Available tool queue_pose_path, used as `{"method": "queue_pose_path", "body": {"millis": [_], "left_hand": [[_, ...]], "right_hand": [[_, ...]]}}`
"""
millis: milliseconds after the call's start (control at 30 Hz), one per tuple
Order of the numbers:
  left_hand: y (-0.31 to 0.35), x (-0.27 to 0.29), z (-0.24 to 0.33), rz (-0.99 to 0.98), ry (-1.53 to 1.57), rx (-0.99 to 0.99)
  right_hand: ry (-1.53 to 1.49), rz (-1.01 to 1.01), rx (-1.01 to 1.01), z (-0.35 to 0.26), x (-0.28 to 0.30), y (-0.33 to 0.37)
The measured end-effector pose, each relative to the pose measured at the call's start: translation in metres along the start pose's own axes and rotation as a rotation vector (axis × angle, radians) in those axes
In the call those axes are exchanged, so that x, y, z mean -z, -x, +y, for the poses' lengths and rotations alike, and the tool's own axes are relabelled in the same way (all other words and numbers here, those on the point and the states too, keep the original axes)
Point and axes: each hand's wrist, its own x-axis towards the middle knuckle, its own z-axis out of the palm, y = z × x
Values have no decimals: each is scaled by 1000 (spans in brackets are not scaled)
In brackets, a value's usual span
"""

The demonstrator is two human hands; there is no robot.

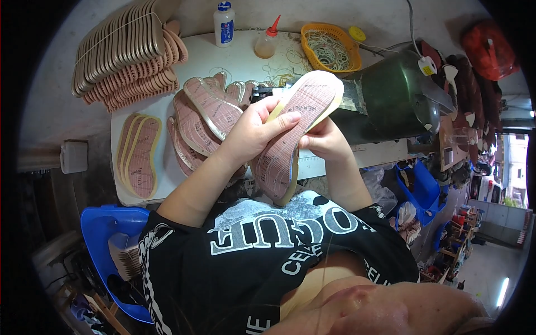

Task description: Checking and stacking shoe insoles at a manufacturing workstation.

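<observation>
Both my hands hold pink shoe insoles point(304, 103) with yellow edges, in front of my chest and over the table's near side. They look like two or more insoles, partly overlapping. My left hand point(254, 131) grips the left edge, its thumb lying across the printed top face. From the right, my right hand point(330, 140) pinches the edge, with its fingertips partly hidden behind the insoles. Left of my hands lies a loose pile of pink insoles point(195, 123) with pale shiny edges. Farther left, several yellow-edged insoles point(142, 159) overlap in a fanned stack.
A tied bundle of bronze-edged soles point(120, 53) stands at the back left. Behind my hands are a white bottle point(224, 29), a red-nozzled glue bottle point(267, 44) and a yellow basket point(352, 60) of rubber bands. A dark green machine point(393, 92) stands right; a blue bin point(95, 223) stands lower left.
</observation>
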Motion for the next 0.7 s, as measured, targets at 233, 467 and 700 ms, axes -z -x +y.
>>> {"method": "queue_pose_path", "body": {"millis": [233,467,700], "left_hand": [[6,1,1,170,-366,-157],[2,0,9,189,-506,-163],[-41,32,22,379,-188,-216]], "right_hand": [[151,126,-342,-20,-10,1],[298,31,-402,-24,-13,-3],[179,45,-255,4,-30,7]]}}
